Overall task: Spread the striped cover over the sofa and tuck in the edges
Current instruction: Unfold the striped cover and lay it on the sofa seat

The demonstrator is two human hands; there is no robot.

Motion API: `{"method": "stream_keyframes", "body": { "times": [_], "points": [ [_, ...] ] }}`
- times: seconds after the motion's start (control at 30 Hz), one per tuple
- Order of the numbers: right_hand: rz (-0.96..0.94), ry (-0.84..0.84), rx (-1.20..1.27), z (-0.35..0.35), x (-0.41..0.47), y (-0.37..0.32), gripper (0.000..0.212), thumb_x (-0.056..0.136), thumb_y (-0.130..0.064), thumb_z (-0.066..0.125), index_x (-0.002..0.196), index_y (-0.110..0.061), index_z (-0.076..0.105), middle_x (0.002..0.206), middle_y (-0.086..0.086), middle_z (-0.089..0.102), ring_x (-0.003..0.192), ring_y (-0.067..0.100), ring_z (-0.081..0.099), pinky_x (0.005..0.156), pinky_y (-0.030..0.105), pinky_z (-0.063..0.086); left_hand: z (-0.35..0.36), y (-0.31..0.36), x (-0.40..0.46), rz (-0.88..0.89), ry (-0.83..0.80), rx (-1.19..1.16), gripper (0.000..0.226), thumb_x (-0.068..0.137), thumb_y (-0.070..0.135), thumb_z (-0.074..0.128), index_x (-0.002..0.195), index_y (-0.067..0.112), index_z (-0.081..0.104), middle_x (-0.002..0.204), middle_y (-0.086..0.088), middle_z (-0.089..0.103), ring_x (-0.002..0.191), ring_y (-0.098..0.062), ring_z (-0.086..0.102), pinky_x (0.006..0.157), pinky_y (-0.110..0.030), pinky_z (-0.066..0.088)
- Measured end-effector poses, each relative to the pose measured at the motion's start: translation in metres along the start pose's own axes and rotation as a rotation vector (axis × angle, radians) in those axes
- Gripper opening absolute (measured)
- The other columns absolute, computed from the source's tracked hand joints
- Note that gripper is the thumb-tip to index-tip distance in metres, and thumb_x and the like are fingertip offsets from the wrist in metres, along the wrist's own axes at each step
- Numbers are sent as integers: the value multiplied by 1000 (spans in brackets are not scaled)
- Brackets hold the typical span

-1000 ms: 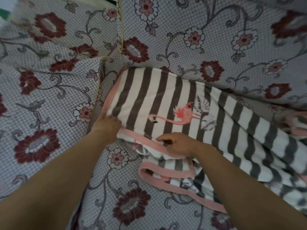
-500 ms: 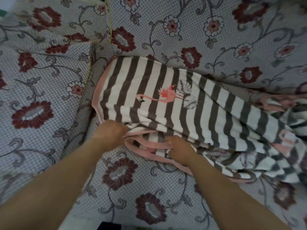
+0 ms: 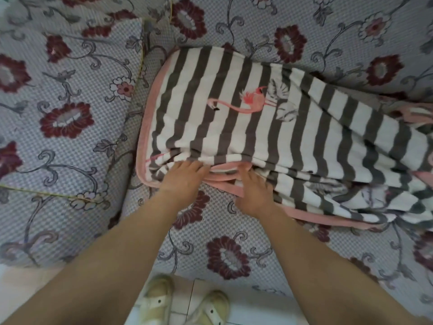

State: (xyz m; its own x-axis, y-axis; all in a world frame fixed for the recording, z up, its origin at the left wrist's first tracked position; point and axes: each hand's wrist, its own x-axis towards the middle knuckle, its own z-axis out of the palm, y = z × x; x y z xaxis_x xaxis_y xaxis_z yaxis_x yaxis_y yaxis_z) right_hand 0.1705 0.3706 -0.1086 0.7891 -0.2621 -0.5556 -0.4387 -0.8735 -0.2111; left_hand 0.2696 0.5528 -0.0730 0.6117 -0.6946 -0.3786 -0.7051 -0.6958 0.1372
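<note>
- Pink-trimmed folds at the near edge of the striped cover point(image 3: 246, 127) are where both hands meet; the left hand point(image 3: 185, 178) lies palm down with its fingers spread flat on the bunched layers, pressing rather than pinching.
- The right hand point(image 3: 254, 193) rests just beside it, fingers pushed forward into the pink border point(image 3: 225, 184); whether they curl around the trim or only press on it cannot be told, since the fingertips are partly sunk in the cloth.
- Both forearms reach in from the bottom of the view, bare, and the hands are close together but not touching.
- The striped cover lies on the seat of the sofa point(image 3: 70, 118), its left part fairly smooth, with grey and white stripes running away from the person and a pink flamingo print point(image 3: 248, 103) near the middle.
- Toward the right the cover is crumpled and heaped (several layers twist over one another there).
- Its far edge meets the sofa back, and its left pink edge lies just beside the armrest cushion.
- The sofa fabric is grey with dark red flowers and scrolling stems.
- Below the seat front, two pale shoes point(image 3: 185, 301) stand on a light tiled floor point(image 3: 255, 310).
</note>
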Motion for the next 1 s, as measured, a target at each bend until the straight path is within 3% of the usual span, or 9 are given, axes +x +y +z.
{"method": "stream_keyframes", "body": {
  "times": [0.13,0.23,0.37,0.47,0.57,0.63,0.77,0.87,1.0],
  "points": [
    [-10,240,-172,17,20,-1,68,80,-17,64,140,-21,30,141,5,40,126,31,40,102,47,35,21,16,27,-58,23,67,57,81,7,59,133,18,38,131,-2,51,123,-27,42,104,-39,33],
    [-124,315,-80,16,24,4,46,78,-3,54,122,-16,46,119,8,57,107,32,54,88,42,42,19,4,33,-29,49,42,37,80,4,53,113,19,56,112,-4,59,108,-28,51,87,-37,40],
    [-179,85,185,9,-19,-2,49,78,-9,54,118,-29,35,84,5,62,72,29,60,60,39,48,-2,-33,3,8,-170,-26,24,87,18,46,100,24,65,106,-6,58,97,-29,59,74,-36,48],
    [-92,-154,183,6,-59,5,40,74,-10,54,105,-29,36,77,4,58,64,23,56,48,33,41,-9,-67,-38,-40,-518,221,31,88,24,46,114,26,63,119,-3,62,105,-24,61,82,-33,49],
    [-97,-485,-33,3,-91,31,18,78,-10,50,92,-20,55,94,4,60,86,24,56,67,32,44,4,-102,-86,-136,-770,437,39,93,33,44,130,19,49,129,-2,57,106,-19,58,87,-31,48],
    [-67,-585,-152,2,-109,41,14,81,-9,49,86,-21,55,100,3,56,93,23,54,73,29,39,11,-108,-108,-128,-859,456,40,94,33,44,132,22,47,130,0,56,114,-20,57,94,-33,47],
    [-82,-378,-172,6,-116,26,28,79,-8,51,96,-29,58,103,-2,58,100,23,55,74,30,36,20,-84,-115,-11,-629,293,31,90,20,47,120,21,54,125,-2,56,112,-22,56,89,-34,50],
    [-186,-295,-108,24,-113,2,44,77,-10,58,119,-24,55,115,3,57,108,26,52,88,36,43,29,-67,-110,-25,-430,139,45,86,11,48,129,25,45,121,-1,50,112,-23,52,78,-34,47],
    [-271,-233,-144,60,-106,-29,70,74,-26,68,137,-25,38,131,5,42,120,27,40,99,41,33,52,-53,-112,-123,-421,99,50,83,21,63,125,19,37,123,-5,41,117,-27,44,86,-42,46]
  ]
}}
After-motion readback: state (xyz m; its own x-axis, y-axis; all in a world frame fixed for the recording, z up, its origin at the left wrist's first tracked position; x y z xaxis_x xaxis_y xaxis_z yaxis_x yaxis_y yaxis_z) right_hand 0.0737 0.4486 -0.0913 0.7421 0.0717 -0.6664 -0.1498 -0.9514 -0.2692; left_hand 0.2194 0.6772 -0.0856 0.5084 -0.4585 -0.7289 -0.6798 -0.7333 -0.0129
